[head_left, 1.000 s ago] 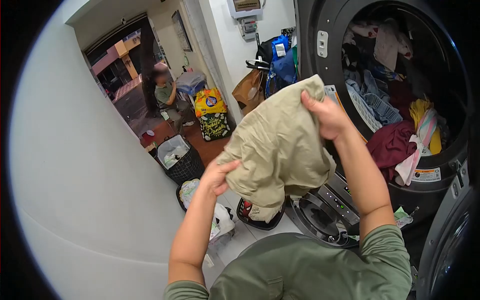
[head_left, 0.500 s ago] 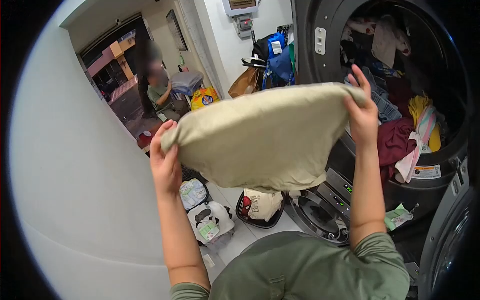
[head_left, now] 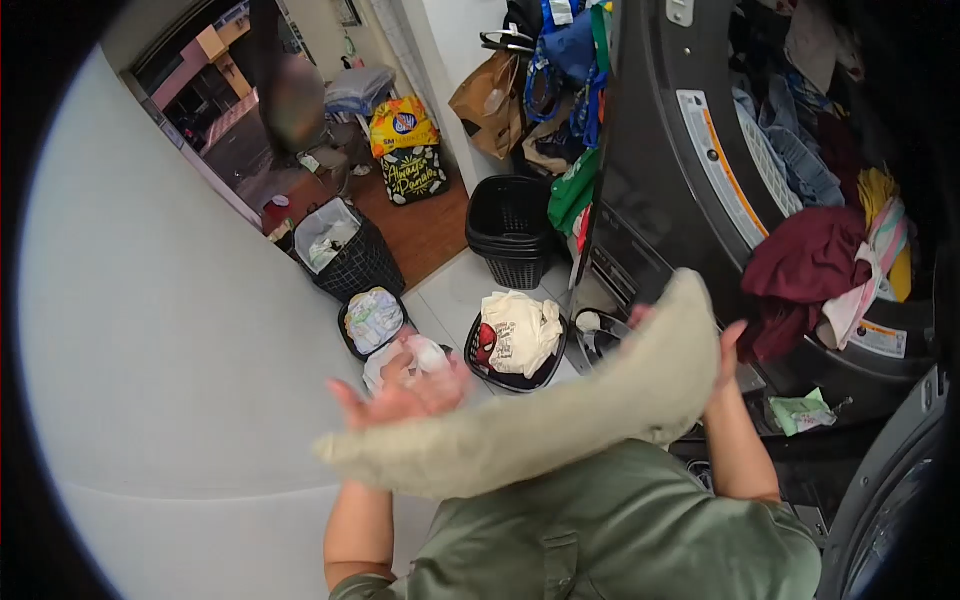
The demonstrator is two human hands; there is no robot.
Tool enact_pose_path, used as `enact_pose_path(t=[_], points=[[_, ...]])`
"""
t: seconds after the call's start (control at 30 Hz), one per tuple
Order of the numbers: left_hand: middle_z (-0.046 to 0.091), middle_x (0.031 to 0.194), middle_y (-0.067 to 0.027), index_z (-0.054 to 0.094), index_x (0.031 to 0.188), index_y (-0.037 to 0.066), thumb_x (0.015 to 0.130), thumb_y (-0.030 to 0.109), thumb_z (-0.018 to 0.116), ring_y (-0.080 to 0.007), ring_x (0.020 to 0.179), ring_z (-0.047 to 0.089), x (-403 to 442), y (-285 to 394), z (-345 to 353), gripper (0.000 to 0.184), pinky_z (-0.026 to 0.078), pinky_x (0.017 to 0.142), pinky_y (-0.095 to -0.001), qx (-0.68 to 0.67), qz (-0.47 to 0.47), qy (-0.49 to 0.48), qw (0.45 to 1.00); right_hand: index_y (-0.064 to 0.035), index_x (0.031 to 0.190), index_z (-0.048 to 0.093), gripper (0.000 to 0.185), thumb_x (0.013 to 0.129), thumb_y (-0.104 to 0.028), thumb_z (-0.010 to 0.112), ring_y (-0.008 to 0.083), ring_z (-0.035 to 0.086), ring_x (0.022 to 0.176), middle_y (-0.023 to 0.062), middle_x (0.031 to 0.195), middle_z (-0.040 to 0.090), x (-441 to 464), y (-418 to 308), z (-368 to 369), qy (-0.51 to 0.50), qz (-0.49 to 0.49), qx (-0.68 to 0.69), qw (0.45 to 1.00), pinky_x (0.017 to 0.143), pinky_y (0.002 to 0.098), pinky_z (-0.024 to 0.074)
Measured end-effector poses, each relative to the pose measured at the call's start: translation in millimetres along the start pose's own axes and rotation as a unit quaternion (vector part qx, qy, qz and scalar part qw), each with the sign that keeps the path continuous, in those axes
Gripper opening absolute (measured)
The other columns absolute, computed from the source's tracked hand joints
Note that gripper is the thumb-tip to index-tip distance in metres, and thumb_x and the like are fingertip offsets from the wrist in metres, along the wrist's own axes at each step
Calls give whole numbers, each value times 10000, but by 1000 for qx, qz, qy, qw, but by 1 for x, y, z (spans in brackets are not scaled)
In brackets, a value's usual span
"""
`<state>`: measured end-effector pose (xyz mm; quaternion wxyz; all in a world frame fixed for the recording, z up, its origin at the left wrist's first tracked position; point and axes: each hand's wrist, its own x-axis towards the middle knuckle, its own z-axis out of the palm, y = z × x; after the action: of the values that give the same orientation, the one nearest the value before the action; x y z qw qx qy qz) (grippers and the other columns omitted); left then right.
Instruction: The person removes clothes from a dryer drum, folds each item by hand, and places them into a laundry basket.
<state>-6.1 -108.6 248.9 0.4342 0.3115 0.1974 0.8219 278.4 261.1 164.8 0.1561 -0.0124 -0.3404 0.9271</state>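
Note:
A beige cloth [head_left: 530, 430], blurred by motion, stretches in a folded band across the front of my body; its kind of item does not show. Its left end crosses in front of my left wrist. My left hand [head_left: 415, 390] is open just above that end, palm up, with fingers spread and smeared. The raised right end of the cloth lies across my right hand [head_left: 726, 365] and covers the palm. Its thumb sticks out on the right side, and blurred fingertips show past the cloth's left edge. Whether these fingers grip the cloth is hidden.
At right, an open dryer [head_left: 700, 200] has clothes and a maroon garment [head_left: 810, 265] spilling over its rim. Baskets on the floor include one with a cream shirt [head_left: 522, 335], stacked black baskets [head_left: 510, 225] and a laundry hamper [head_left: 350, 265]. Another person [head_left: 310, 130] is near the doorway.
The cloth, spread out between both raised hands before, has dropped lower and folded into a band. My left hand has let go of its end and opened. The view has tilted down.

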Motion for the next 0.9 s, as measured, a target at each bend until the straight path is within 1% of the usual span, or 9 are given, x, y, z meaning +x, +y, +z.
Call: enact_pose_path(t=[0.03, 0.1, 0.2, 0.27, 0.37, 0.5, 0.67, 0.77, 0.9], points=[[486, 1335, -260, 341, 1352, 150, 935, 606, 463, -342, 1240, 499, -7, -13, -12, 630, 403, 1032, -513, -28, -53, 93, 994, -82, 1524, 228, 1157, 679, -788, 583, 299, 395, 1372, 139, 1519, 369, -19, 22, -10, 200, 56, -8, 978, 1107, 528, 352], [404, 1452, -246, 180, 1560, 212, 900, 643, 514, -324, 1323, 426, -16, -28, -28, 856, 350, 1082, -513, -84, -160, 277, 944, -155, 1563, 156, 999, 804, -320, 784, 232, 308, 1428, 74, 1600, 235, -27, 26, 52, 172, 38, -220, 960, 1122, 402, 320], [459, 1367, -218, 261, 1539, 190, 923, 342, 609, -302, 1305, 437, -54, -15, -21, 724, 397, 1049, -479, 187, -340, 397, 832, -160, 1543, 260, 907, 796, -198, 773, 202, 287, 1433, 86, 1613, 195, -50, 37, 67, 266, 85, -396, 875, 1122, 346, 297], [469, 1282, -227, 286, 1522, 168, 901, 184, 590, -290, 1282, 458, -63, -5, -25, 691, 440, 1005, -460, 549, -380, 227, 709, -153, 1410, 507, 709, 761, -181, 794, 278, 301, 1431, 173, 1572, 256, -65, 20, 47, 98, 281, -535, 790, 1115, 370, 315], [457, 1214, -232, 367, 1470, 142, 876, 79, 596, -289, 1250, 486, -45, 0, -25, 640, 488, 941, -409, 813, -163, 23, 558, -86, 1179, 672, 441, 746, -83, 758, 364, 395, 1365, 189, 1488, 396, -44, -3, 80, -21, 185, -750, 635, 1099, 383, 339], [409, 1317, -212, 513, 1369, 134, 831, 60, 615, -335, 1146, 559, 29, -28, -7, 552, 510, 887, -363, 647, -102, 25, 756, -5, 964, 655, 235, 797, -150, 735, 295, 613, 1119, 175, 1191, 634, 5, 6, 60, -45, 129, -608, 782, 932, 364, 477], [355, 1470, -213, 349, 1489, 208, 841, 5, 570, -364, 971, 631, 65, -51, -66, 714, 530, 834, -409, 666, -325, -406, 535, -14, 1036, 686, 243, 838, -155, 682, 298, 690, 868, 185, 953, 691, 119, 10, 43, 124, 57, -680, 720, 766, 343, 516], [429, 1426, -213, 289, 1515, 168, 887, -31, 512, -299, 921, 652, 79, -79, -108, 696, 540, 781, -382, 762, -364, -203, 496, -69, 1075, 696, 265, 811, -76, 669, 346, 668, 939, 190, 1007, 685, 163, 19, 75, 148, -4, -699, 700, 805, 374, 526], [508, 1306, -138, 328, 1443, 86, 907, -87, 455, -202, 983, 635, 117, -110, -112, 577, 541, 753, -322, 332, -243, 233, 881, -119, 1167, 676, 429, 758, 9, 657, 340, 642, 1052, 186, 1165, 653, 185, 43, 99, 109, -211, -738, 631, 881, 383, 528]])
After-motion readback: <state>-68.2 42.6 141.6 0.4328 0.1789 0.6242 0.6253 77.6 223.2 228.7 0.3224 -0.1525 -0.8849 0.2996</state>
